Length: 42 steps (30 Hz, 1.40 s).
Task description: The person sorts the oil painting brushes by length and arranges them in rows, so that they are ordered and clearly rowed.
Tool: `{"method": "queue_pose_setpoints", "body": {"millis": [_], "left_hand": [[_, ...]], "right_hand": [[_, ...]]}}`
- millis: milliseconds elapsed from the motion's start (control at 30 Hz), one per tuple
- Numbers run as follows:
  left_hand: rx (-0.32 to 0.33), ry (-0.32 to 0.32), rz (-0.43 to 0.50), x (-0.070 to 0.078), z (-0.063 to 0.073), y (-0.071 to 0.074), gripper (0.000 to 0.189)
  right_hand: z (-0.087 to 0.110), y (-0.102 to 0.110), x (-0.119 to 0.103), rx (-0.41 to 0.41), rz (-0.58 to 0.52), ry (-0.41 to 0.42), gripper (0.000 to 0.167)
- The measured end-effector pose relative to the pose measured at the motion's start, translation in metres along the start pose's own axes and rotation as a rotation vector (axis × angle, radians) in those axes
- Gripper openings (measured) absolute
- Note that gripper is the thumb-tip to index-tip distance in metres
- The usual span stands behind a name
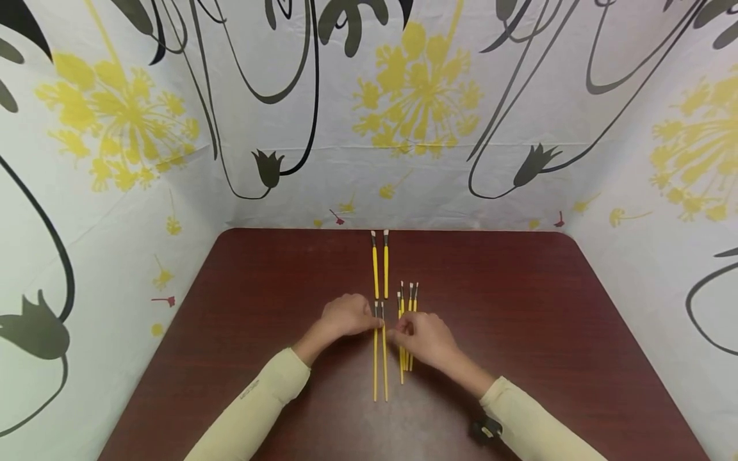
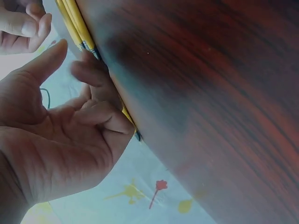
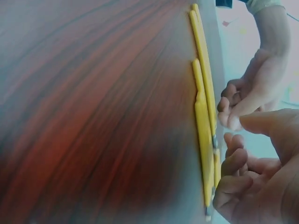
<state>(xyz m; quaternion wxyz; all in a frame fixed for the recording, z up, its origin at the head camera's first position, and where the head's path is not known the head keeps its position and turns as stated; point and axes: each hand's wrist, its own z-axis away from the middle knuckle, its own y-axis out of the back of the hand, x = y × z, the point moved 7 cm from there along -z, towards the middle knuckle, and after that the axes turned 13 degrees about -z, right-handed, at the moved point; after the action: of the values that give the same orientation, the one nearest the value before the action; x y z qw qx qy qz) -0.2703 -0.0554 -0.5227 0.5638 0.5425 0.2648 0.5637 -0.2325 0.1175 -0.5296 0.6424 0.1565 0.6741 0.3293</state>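
With 12 o'clock straight ahead of me, my left hand [image 1: 348,315] reaches toward 2 o'clock, its fingertips at the upper ends of two thin yellow brushes [image 1: 384,358] that lie side by side on the dark reddish table [image 1: 259,269]. Its fingers are loosely bent and the thumb stands apart from them, so it grips nothing; how firmly the fingertips touch the brushes I cannot tell. My right hand [image 1: 426,336], at about 4 o'clock from the left, is over a cluster of four slim brushes [image 1: 401,368], covering their middles. Its fingers are relaxed and half curled, thumb held out toward 9 o'clock, with nothing in its grasp; I cannot tell whether it touches that cluster. The cluster lies at about 2 o'clock from the thin pair, close beside it. At 12 o'clock from the thin pair, two thicker yellow brushes [image 1: 385,269] lie near the table's far edge. All the brushes point their pale tips roughly to 12 o'clock. I wear pale sleeves [image 1: 271,384], and a flower-printed cloth [image 1: 346,173] hangs at 12 o'clock behind the table.
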Motion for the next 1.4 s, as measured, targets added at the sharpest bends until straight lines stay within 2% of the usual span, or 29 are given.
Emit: {"method": "queue_pose_setpoints", "body": {"millis": [200,300,467,567,667,1167,1233,1400], "left_hand": [[0.087,-0.011,0.008,0.002,0.000,0.002,0.039],[0.103,-0.014,0.031,0.004,-0.001,0.001,0.041],[0.149,-0.099,0.069,0.017,-0.005,0.002,0.049],[0.172,-0.153,0.067,0.025,-0.008,0.001,0.046],[0.186,-0.170,0.046,0.030,-0.012,-0.001,0.040],[0.155,-0.116,-0.073,0.045,-0.023,-0.007,0.019],[0.153,-0.108,-0.103,0.046,-0.026,-0.008,0.023],[0.139,-0.082,-0.156,0.048,-0.031,-0.009,0.056]], "right_hand": [[0.003,0.018,0.008,0.088,-0.048,0.050,0.014],[0.003,0.023,0.012,0.123,-0.058,0.056,0.010],[0.001,0.029,0.017,0.168,-0.049,0.072,0.006],[-0.001,0.032,0.018,0.193,-0.030,0.082,0.006],[-0.003,0.034,0.020,0.208,-0.011,0.077,0.007],[-0.010,0.032,0.031,0.195,0.132,-0.057,0.020],[-0.010,0.031,0.032,0.180,0.134,-0.070,0.022],[-0.014,0.031,0.033,0.166,0.144,-0.084,0.024]]}}
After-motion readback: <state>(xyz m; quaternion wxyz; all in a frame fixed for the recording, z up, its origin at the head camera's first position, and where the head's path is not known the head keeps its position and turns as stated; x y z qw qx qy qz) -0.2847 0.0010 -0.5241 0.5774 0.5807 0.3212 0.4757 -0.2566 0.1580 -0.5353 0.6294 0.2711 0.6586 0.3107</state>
